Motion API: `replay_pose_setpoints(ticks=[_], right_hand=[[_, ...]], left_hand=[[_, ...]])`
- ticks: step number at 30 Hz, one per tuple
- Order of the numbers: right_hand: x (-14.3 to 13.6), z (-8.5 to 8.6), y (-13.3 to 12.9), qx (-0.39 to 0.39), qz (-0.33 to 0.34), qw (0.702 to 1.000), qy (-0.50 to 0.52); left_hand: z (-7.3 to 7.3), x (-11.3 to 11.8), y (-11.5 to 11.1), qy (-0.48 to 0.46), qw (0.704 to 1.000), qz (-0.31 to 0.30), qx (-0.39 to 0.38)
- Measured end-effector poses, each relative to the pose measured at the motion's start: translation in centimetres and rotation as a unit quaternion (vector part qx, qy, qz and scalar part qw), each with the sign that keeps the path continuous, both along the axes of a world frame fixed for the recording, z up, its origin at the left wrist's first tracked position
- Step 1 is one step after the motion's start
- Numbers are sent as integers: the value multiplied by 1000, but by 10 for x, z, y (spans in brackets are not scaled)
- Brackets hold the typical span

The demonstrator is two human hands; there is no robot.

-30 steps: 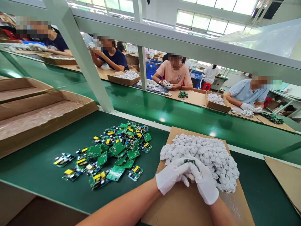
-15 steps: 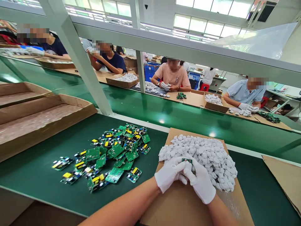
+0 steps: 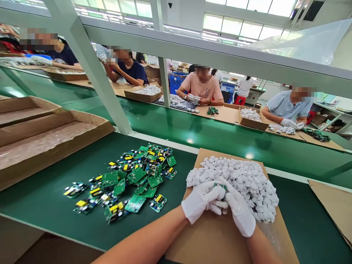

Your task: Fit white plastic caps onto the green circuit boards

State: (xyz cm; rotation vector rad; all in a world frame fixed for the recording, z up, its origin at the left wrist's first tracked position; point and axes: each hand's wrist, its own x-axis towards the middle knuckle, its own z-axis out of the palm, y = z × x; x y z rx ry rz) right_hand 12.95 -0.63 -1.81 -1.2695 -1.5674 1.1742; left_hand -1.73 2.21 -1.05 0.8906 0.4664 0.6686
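Observation:
In front of me, a small green circuit board (image 3: 220, 186) is pinched between my gloved hands, with only its upper part showing. My left hand (image 3: 202, 200) is closed on the board from the left, its fingers curled around it. From the right, my right hand (image 3: 239, 209) grips it too, fingertips partly hidden behind the board. Just beyond both hands lies a heap of small white wrapped pieces (image 3: 247, 183) on a cardboard sheet (image 3: 209, 242). To the left, a loose pile of green circuit boards (image 3: 134, 176) with yellow and black parts covers the dark green bench.
Shallow cardboard trays (image 3: 55, 146) stand at the far left. A slanted metal post (image 3: 90, 66) and crossbar rise ahead. Across the green conveyor (image 3: 176, 124), several co-workers sit with white pieces and boards. Another cardboard sheet (image 3: 332, 205) lies at the right.
My fingers have shifted around the circuit board, and it now sits slightly turned between them. The view has moved a little; the piles look the same.

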Motion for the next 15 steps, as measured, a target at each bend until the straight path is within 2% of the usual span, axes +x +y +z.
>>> replay_pose_setpoints(ticks=[4, 8, 12, 15], right_hand=[[0, -1, -1, 63, -44, 992, -100], [6, -7, -5, 73, -38, 996, -45], [12, -7, -8, 143, -61, 988, 26], [8, -6, -13, 219, -88, 972, -11]], left_hand=[[-8, 1, 2, -34, 999, 4, -6], [-6, -3, 0, -29, 999, 26, 11], [15, -14, 13, 8, 994, 68, 91], [34, -22, 53, 98, 971, 121, 180]])
